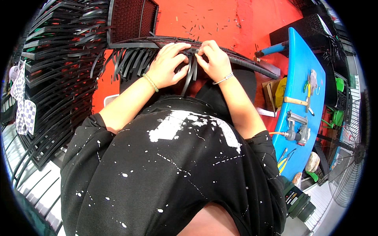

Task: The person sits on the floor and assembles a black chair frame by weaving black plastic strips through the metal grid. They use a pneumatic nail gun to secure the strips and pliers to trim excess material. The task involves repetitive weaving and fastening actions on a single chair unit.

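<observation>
A black frame of woven plastic wicker lies across my lap, its curved rail (pixel 246 63) wrapped in strips. My left hand (pixel 168 65) is closed over the rail left of the middle, fingertips pressing a flat black strip (pixel 189 76) against it. Close beside it, my right hand (pixel 214 61) pinches the same strip at the rail between thumb and fingers. The strip's loose tail hangs down between my hands toward my shirt. Farther left along the rail, several loose strip ends (pixel 132 59) dangle. The strip's end under my fingertips is hidden.
On my right a blue table (pixel 283 118) holds a hammer (pixel 296 101), an air stapler (pixel 297 131) with an orange hose, and pliers (pixel 282 163). Stacked black frames (pixel 59 78) with strips crowd the left. A woven panel (pixel 132 21) stands ahead; strip scraps litter the red floor (pixel 220 15).
</observation>
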`<state>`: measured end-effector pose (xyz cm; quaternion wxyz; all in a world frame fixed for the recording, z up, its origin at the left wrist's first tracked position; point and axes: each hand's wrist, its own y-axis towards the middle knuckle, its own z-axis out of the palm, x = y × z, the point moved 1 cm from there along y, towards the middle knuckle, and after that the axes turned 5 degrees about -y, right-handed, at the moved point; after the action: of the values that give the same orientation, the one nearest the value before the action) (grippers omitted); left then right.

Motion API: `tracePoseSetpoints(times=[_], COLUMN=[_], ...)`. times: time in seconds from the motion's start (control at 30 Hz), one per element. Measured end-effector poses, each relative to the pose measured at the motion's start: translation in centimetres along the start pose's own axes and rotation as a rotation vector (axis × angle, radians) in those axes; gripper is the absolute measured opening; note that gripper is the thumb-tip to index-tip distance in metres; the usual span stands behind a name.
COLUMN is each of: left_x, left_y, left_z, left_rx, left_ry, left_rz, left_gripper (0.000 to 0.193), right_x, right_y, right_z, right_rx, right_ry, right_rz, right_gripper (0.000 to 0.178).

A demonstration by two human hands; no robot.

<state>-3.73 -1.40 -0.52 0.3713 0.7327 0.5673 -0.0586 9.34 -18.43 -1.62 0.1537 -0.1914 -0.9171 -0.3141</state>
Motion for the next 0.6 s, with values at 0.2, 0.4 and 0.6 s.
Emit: tracePoseSetpoints(times=[0.2, 0.4, 0.6], left_x=[-0.2, 2.1, 5.5], left_y=[0.9, 7.1, 12.7], left_z=[-0.2, -1.2, 0.6], left_rx=[-0.043, 0.255, 0.912], left_ry=[0.022, 0.072, 0.017], left_rz=[-0.02, -0.267, -0.486], left_gripper=[0.023, 0.025, 0.051], right_x=[0.1, -0.6, -0.5], right_y=[-0.2, -0.8, -0.8], right_z=[0.6, 0.8, 0.6], right_rx=[-0.156, -0.162, -0.176], right_ry=[-0.236, -0.388, -0.364], right_rz=[-0.031, 0.032, 0.061], right_gripper=[0.038, 0.037, 0.037])
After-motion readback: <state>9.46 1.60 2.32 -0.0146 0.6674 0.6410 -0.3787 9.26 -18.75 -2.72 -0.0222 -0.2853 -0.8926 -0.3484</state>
